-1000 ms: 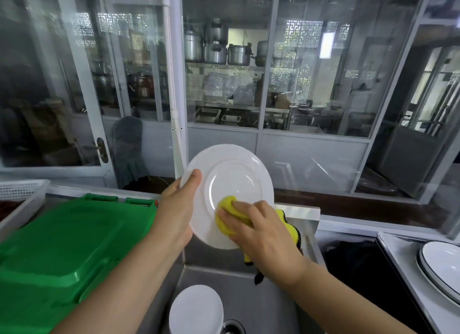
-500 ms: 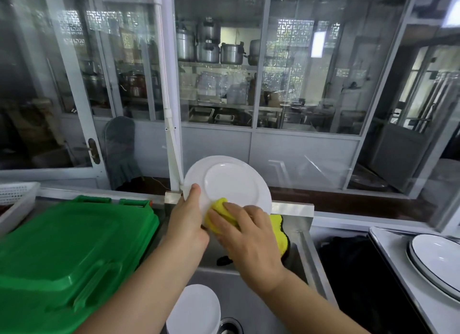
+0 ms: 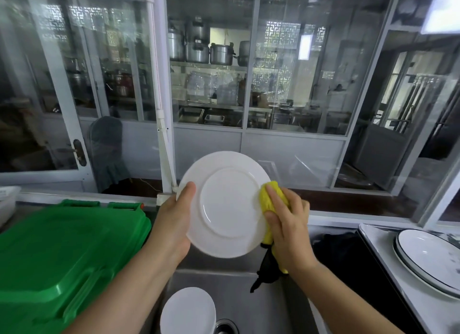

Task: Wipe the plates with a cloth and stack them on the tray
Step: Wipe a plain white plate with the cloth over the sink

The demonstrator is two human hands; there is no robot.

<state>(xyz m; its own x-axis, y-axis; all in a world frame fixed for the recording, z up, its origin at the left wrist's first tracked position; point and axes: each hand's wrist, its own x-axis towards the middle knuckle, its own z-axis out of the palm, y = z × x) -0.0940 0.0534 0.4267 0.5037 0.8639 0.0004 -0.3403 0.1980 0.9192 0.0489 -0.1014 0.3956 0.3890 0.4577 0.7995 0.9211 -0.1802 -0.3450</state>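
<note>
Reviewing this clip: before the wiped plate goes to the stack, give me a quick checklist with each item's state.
1. Left hand grips plate at its rim: ok.
2. Right hand holds cloth against the plate's right edge: ok.
3. Plate surface facing the camera looks clean: ok.
4. Plate's other side wiped: cannot tell.
5. Stack on the right has its top free for another plate: ok.
6. Plate in sink not yet wiped: cannot tell.

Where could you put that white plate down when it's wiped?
The plate is held up by the left hand while the right hand wipes it with the yellow cloth. Bare spots: the sink floor right of the plate lying there, and the flat green lid. The right counter is crowded by the dark-rimmed plates.
</note>
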